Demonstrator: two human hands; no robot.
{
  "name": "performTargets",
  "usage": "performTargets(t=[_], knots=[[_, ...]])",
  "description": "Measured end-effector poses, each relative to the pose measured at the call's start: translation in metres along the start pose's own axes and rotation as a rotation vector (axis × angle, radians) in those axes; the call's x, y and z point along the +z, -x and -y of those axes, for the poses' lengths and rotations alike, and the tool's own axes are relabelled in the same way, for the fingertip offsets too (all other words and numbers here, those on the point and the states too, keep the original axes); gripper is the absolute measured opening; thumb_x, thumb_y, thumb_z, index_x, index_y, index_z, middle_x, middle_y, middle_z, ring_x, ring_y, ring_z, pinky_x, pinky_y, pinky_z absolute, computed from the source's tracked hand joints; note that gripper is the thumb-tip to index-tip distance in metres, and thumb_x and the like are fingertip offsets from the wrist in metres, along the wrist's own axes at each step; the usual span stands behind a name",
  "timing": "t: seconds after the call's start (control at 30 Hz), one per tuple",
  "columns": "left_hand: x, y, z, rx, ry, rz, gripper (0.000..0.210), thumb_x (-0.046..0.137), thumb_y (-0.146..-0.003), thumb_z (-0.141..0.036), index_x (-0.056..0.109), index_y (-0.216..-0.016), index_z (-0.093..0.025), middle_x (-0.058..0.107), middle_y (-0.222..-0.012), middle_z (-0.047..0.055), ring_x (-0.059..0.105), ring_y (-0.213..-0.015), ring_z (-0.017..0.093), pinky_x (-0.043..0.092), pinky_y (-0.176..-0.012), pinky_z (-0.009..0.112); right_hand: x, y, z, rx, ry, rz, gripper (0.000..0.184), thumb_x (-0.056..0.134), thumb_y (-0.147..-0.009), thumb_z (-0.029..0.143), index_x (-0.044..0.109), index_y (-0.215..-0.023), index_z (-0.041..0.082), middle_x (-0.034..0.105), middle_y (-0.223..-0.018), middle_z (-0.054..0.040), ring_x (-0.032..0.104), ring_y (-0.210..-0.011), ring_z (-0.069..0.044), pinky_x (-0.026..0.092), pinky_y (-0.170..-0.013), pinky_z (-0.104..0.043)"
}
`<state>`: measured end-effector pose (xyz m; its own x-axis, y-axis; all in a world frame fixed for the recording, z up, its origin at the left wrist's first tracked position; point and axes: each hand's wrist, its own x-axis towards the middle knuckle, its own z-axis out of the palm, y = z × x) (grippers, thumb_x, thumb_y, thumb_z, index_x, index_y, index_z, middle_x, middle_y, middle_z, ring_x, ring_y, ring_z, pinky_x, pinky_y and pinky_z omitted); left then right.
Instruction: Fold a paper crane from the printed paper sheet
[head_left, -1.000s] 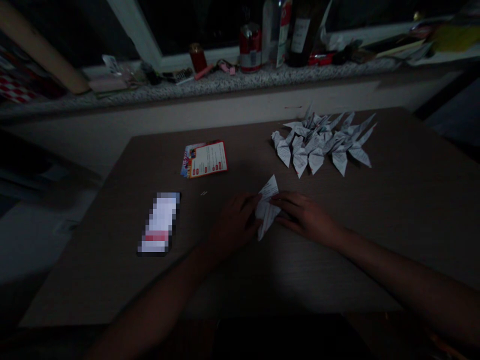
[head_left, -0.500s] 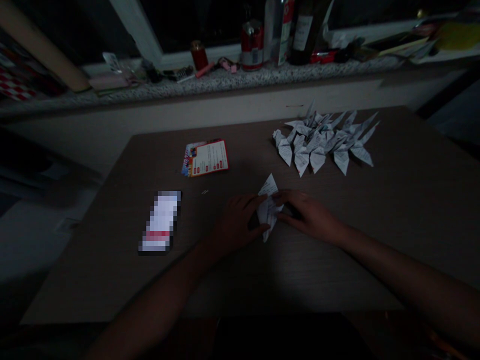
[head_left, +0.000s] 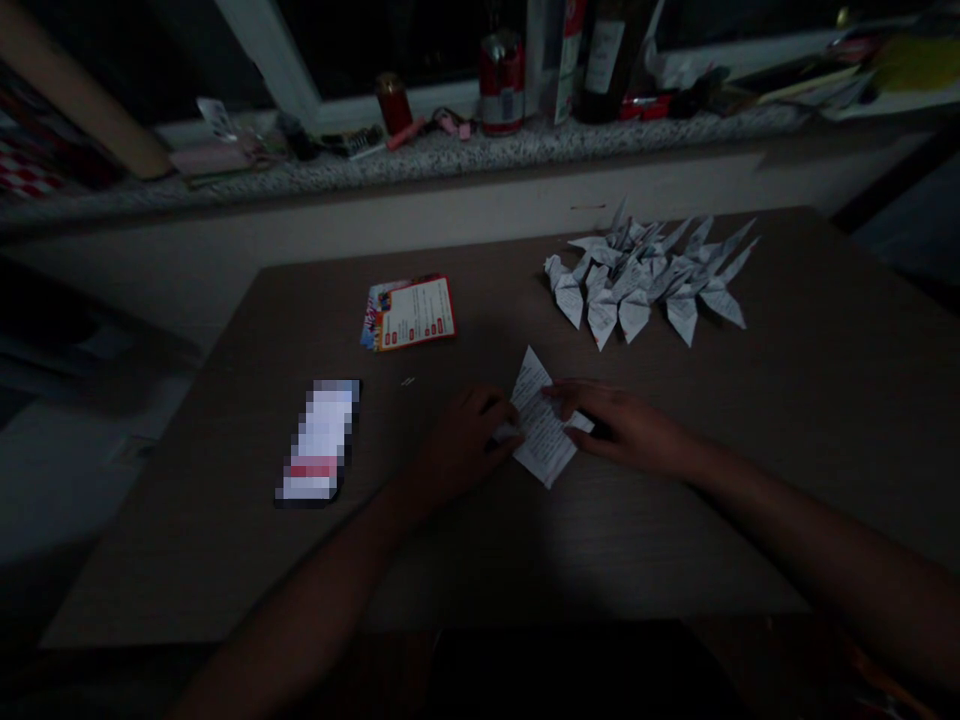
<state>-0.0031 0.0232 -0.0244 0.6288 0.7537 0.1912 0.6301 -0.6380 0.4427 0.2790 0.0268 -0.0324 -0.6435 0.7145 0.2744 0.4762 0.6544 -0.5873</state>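
Note:
A folded sheet of printed paper [head_left: 546, 435] lies on the table between my hands, roughly diamond-shaped with one point facing away from me. At its left edge, my left hand [head_left: 472, 435] has fingers and thumb closed on a corner. My right hand [head_left: 622, 425] grips the right side, index finger resting on top of the paper and thumb by the right corner. Beyond my right hand stands a cluster of folded paper cranes [head_left: 645, 280] made of similar printed paper.
On the left of the table [head_left: 225, 560] lies a phone [head_left: 319, 440] with a blurred-out screen. Behind it are printed cards [head_left: 416, 312]. Two tiny slivers [head_left: 408, 381] lie near them. A granite windowsill [head_left: 442, 155] carries a can [head_left: 502, 85], bottles and clutter.
The paper has gone from a narrow folded shape to a wider diamond. My left hand has drawn slightly left with its corner, and my right hand has shifted a little right.

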Motion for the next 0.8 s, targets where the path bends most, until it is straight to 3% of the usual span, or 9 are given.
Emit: performTargets(t=[0.1, 0.27, 0.4, 0.57, 0.8], knots=[[0.0034, 0.0009, 0.0004, 0.096, 0.048, 0.025, 0.021, 0.061, -0.100, -0.021, 0.062, -0.122, -0.022, 0.059, -0.135, 0.009, 0.057, -0.126, 0.025, 0.051, -0.107, 0.044, 0.0009, 0.0013, -0.0020, -0.051, 0.024, 0.011, 0.022, 0.063, -0.096, 0.020, 0.063, -0.117, 0.027, 0.062, -0.147, -0.0090, 0.053, -0.142, -0.028, 0.048, -0.113, -0.053], [0.0049, 0.0007, -0.0016, 0.154, 0.139, 0.109, 0.022, 0.052, -0.103, -0.014, 0.063, -0.121, -0.021, 0.064, -0.130, 0.008, 0.063, -0.119, 0.021, 0.053, -0.103, 0.038, 0.0006, 0.0037, 0.0036, -0.117, -0.009, 0.075, 0.019, 0.061, -0.101, 0.026, 0.066, -0.119, 0.026, 0.069, -0.132, -0.0096, 0.063, -0.126, -0.025, 0.055, -0.104, -0.045], [0.0026, 0.0009, -0.0027, 0.146, 0.157, 0.113, 0.022, 0.055, -0.101, -0.014, 0.064, -0.120, -0.020, 0.063, -0.131, 0.009, 0.062, -0.121, 0.022, 0.054, -0.103, 0.038, -0.0016, 0.0054, 0.0051, -0.131, -0.021, 0.132, 0.028, 0.074, -0.093, 0.038, 0.068, -0.116, 0.024, 0.066, -0.135, -0.0117, 0.058, -0.130, -0.028, 0.052, -0.106, -0.047], [0.0022, 0.0017, -0.0023, 0.147, 0.198, 0.109, 0.022, 0.056, -0.103, -0.016, 0.064, -0.122, -0.021, 0.062, -0.133, 0.009, 0.062, -0.123, 0.021, 0.053, -0.105, 0.039, -0.0026, 0.0046, 0.0036, -0.157, -0.043, 0.128, 0.012, 0.068, -0.098, 0.033, 0.072, -0.106, 0.025, 0.066, -0.133, -0.0089, 0.059, -0.128, -0.026, 0.050, -0.108, -0.047], [-0.0007, 0.0029, 0.0008, 0.159, 0.206, 0.142, 0.026, 0.070, -0.097, -0.028, 0.068, -0.122, -0.023, 0.060, -0.137, 0.009, 0.059, -0.127, 0.025, 0.051, -0.107, 0.042, -0.0015, 0.0043, 0.0022, -0.170, -0.112, 0.134, 0.013, 0.067, -0.099, 0.029, 0.075, -0.108, 0.025, 0.068, -0.131, -0.0090, 0.060, -0.125, -0.025, 0.050, -0.105, -0.045]])
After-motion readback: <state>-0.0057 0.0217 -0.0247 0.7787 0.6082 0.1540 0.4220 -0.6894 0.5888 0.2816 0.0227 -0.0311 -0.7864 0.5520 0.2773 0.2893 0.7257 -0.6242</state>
